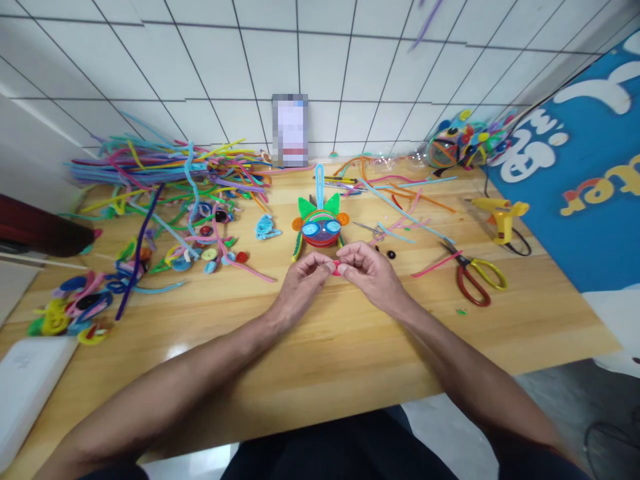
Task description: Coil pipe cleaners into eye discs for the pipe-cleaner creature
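Note:
My left hand [311,275] and my right hand [369,272] meet over the middle of the table, each pinching a small pinkish-red pipe cleaner piece [337,268] between thumb and fingers. Most of that piece is hidden by the fingertips. Just beyond them stands a pipe cleaner figure [320,227] with green leaf-like ears, orange spirals at the sides, blue round eyes, a red lower edge and a tall light-blue loop on top. Neither hand appears to grip the figure.
Bundled pipe cleaners [145,167] and coiled pieces [85,300] lie left. A phone [291,130] leans on the tiled wall. Red-and-yellow scissors [473,277], a yellow glue gun [500,215], black beads [391,255] and loose strips are right. A white box [35,387] sits at the left edge.

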Available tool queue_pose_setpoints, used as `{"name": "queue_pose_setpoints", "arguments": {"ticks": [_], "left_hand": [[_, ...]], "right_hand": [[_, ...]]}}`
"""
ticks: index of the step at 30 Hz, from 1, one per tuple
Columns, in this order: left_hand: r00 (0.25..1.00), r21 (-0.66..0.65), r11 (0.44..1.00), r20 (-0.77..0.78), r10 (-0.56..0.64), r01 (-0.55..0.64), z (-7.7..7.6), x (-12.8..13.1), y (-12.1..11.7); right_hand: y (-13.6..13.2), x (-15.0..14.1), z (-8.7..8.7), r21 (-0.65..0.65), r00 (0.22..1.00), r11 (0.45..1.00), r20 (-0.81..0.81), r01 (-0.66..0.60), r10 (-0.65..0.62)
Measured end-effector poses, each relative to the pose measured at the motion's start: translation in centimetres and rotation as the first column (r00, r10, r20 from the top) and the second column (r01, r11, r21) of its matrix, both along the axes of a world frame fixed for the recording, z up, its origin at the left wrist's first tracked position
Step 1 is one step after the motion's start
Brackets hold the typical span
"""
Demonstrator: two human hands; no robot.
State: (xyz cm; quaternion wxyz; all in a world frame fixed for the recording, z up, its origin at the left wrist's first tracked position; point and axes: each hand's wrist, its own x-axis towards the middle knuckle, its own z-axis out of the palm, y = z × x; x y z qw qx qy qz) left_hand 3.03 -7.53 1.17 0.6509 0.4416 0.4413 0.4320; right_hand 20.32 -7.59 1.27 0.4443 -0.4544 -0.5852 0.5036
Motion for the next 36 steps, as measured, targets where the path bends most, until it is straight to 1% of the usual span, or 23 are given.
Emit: {"name": "queue_pose_setpoints", "arguments": {"ticks": [4, 8, 12, 19, 27, 29, 34, 36], "left_hand": [[1.000, 0.014, 1.000, 0.008, -0.028, 0.028, -0.3, 0.0, 0.1], [0.999, 0.061, 0.997, -0.020, -0.044, 0.045, -0.3, -0.2, 0.2], [0.999, 0.077, 0.997, -0.046, -0.029, 0.033, -0.1, -0.4, 0.1], [0.999, 0.081, 0.996, -0.014, 0.041, -0.040, -0.2, -0.3, -0.3], [0.991, 0.086, 0.987, 0.033, 0.133, -0.135, -0.8, 0.1, -0.6], [0.989, 0.074, 0.987, 0.041, 0.139, -0.142, -0.8, 0.1, -0.7], [0.989, 0.042, 0.989, 0.052, 0.138, -0.141, -0.7, 0.2, -0.6], [0.991, 0.037, 0.991, 0.052, 0.126, -0.128, -0.7, 0.3, -0.6]], "right_hand": [[0.2, 0.3, 0.4, 0.006, 0.999, 0.999, 0.013, -0.046, 0.046], [0.1, 0.4, 0.8, 0.061, 0.996, 0.996, 0.065, -0.069, 0.065], [-0.1, 0.3, 1.0, 0.106, 0.990, 0.990, 0.114, -0.094, 0.082], [-0.6, -0.4, 0.6, 0.135, 0.994, 0.991, 0.109, -0.004, -0.011], [-1.1, -1.0, -0.2, 0.178, 0.991, 0.983, 0.111, 0.051, -0.072], [-1.3, -1.1, -0.2, 0.168, 0.992, 0.984, 0.100, 0.059, -0.076], [-1.2, -1.2, -0.3, 0.076, 0.994, 0.992, -0.015, 0.105, -0.104], [-1.1, -1.2, -0.4, 0.060, 0.995, 0.993, -0.027, 0.101, -0.099]]}}
